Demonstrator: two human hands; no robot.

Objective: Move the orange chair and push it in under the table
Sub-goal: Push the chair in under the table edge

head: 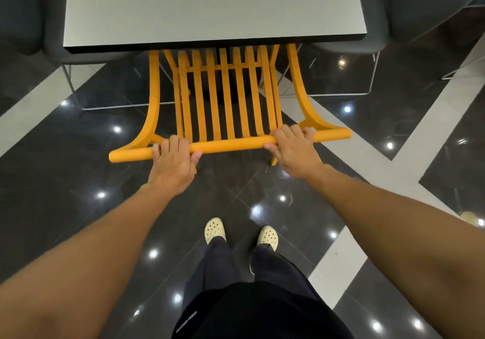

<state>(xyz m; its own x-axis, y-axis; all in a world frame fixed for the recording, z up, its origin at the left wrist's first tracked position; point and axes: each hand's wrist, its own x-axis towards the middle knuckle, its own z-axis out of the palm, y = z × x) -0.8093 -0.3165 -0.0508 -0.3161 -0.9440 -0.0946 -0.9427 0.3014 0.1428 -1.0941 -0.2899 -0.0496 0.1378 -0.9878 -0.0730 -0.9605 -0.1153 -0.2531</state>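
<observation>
The orange chair [228, 102] has a slatted back and a round top rail. It stands in front of me with its seat hidden beneath the grey table [210, 8]. Only the backrest, armrests and a rear leg tip show. My left hand [173, 162] is wrapped over the top rail toward its left end. My right hand [291, 147] grips the same rail right of its middle. The table's dark front edge runs just above the tops of the slats.
Dark grey chairs [409, 10] on thin metal frames stand at both sides of the table. The floor is glossy dark tile with pale bands [430, 128]. My feet in cream clogs [215, 229] stand behind the chair.
</observation>
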